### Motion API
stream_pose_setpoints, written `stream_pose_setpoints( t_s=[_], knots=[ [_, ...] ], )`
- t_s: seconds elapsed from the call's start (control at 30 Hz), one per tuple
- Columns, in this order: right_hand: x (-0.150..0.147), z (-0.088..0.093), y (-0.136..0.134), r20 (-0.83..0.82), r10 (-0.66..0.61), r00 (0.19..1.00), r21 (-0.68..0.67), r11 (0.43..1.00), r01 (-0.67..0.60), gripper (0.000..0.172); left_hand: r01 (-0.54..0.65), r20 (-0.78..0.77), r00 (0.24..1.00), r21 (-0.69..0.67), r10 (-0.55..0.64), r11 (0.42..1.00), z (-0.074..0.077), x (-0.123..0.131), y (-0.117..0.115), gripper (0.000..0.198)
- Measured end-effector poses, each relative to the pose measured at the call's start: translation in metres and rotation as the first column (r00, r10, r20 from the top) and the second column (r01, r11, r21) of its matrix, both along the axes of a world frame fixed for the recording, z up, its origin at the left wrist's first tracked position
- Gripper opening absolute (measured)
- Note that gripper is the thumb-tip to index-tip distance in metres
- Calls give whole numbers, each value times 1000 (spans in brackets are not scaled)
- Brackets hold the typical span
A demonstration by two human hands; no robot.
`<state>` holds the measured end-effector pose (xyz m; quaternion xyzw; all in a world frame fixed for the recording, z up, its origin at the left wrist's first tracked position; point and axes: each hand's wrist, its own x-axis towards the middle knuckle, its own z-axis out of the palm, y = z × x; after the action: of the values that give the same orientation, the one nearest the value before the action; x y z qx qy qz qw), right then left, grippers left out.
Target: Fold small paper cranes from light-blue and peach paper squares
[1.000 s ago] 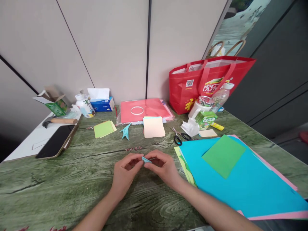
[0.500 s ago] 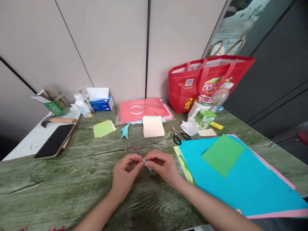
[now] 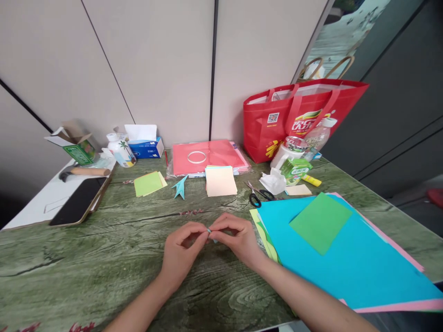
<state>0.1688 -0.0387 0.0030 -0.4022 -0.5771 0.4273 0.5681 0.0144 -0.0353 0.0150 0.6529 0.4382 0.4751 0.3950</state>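
Over the middle of the table, my left hand and my right hand meet fingertip to fingertip. Both pinch a small folded piece of light blue paper, mostly hidden behind the fingers. Only a sliver between the fingertips and a bit under the right fingers show. Beyond the hands lies a light blue folded paper shape with pointed ends. To its right is a stack of cream paper squares, and to its left some light green paper squares.
Black-handled scissors lie right of the cream stack. Large blue sheets cover the right side, a green square on top. At the back stand a red bag and a tissue box. A phone and hammer lie left.
Both hands keep their pinch on the light blue paper, and less of it shows below the right fingers. The fingertips have shifted very slightly. Nothing else on the table has moved.
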Motion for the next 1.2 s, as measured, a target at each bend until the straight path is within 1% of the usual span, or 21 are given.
stream_pose_setpoints(
  t_s=[0.1,0.23,0.37,0.43,0.57,0.77,0.97,1.2],
  knots=[
    [0,-2,0,8,0,1000,-4,1000,0,5,23,-35,999,43,-22,999,-1,0,-1,8],
    [0,-3,0,-14,-10,1000,-24,1000,9,6,60,30,998,-39,-59,997,-1,2,-2,8],
    [-1,-1,-1,-59,8,998,-48,999,-11,7,39,82,996,-124,-29,991,1,4,-3,5],
    [0,0,-1,-66,23,998,-54,998,-26,8,25,83,996,-133,-14,991,1,4,-3,6],
    [0,1,-1,-61,36,997,-56,998,-40,5,40,62,997,-56,-36,998,-1,2,-3,8],
    [-1,0,-2,-14,-3,1000,-3,1000,3,3,61,9,998,15,-62,998,-7,-1,-3,9],
    [-1,6,-4,-15,9,1000,17,1000,-9,2,83,6,997,-3,-83,997,-4,0,-3,12],
    [-2,4,-4,4,11,1000,4,1000,-11,2,66,-41,997,77,-63,995,-1,-1,-2,11]
  ],
)
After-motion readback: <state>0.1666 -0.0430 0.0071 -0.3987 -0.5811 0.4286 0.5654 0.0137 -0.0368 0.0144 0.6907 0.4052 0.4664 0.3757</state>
